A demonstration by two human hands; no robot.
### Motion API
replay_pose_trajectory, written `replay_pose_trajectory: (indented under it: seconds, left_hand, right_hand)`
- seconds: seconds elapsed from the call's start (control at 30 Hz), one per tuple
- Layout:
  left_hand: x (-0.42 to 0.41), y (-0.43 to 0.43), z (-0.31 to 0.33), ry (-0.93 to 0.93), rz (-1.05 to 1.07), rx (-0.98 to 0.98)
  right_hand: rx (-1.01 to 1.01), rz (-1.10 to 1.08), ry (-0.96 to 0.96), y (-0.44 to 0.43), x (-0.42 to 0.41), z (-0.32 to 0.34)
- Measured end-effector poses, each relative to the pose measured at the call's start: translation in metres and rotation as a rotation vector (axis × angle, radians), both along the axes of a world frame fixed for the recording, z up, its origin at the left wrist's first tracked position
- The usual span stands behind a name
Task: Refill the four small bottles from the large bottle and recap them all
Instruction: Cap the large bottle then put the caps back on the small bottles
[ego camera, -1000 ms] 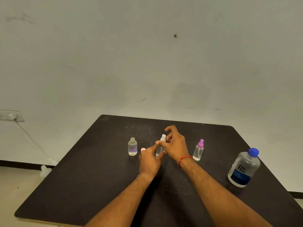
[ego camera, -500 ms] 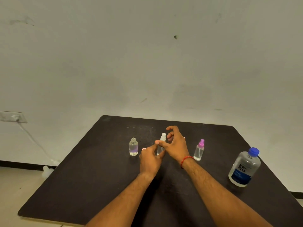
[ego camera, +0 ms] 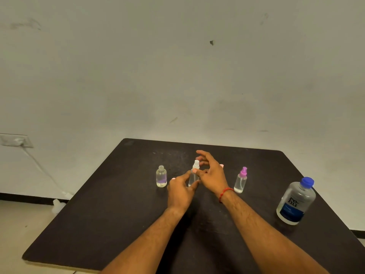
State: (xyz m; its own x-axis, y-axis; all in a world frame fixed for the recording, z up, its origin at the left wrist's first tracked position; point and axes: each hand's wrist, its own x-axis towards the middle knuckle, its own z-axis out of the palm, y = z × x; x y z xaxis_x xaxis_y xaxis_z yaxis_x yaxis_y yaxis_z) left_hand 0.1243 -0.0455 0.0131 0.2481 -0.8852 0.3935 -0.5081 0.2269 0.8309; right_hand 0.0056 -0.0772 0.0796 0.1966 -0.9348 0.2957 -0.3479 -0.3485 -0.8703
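Finding: my right hand (ego camera: 212,175) has changed since half a second ago. Its fingers were closed in around the white spray cap. They are now lifted and spread above and behind it, and only the thumb lies by the neck. It holds nothing that I can make out.

My left hand (ego camera: 180,191) is unchanged. Its thumb and fingers pinch the lower body of the small clear bottle with the white spray cap (ego camera: 194,173), which stands upright on the dark tabletop (ego camera: 118,214) between both hands. The cap is still seated.

Assessment: this looks like a re-grip partway through unscrewing, so this bottle is not yet open.

Other items:
- The small round clear glass bottle (ego camera: 161,177) stands uncapped just left of my left hand, with a little liquid in the bottom.
- The small clear bottle with a pink spray top (ego camera: 241,179) stands capped to the right.
- The large clear bottle with a blue cap and dark blue label (ego camera: 296,202) stands capped, well apart at the right edge.
- A pink fragment (ego camera: 221,165) shows behind my right hand. I cannot tell what it is.

Pouring has not begun.
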Motion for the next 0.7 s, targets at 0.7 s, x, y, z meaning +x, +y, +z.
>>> replay_pose_trajectory:
  seconds: [0.7]
  left_hand:
    - [-0.012, -0.009, 0.009, 0.062, -0.023, 0.084]
  right_hand:
    - [-0.02, -0.319, -0.012, -0.012, 0.019, -0.017]
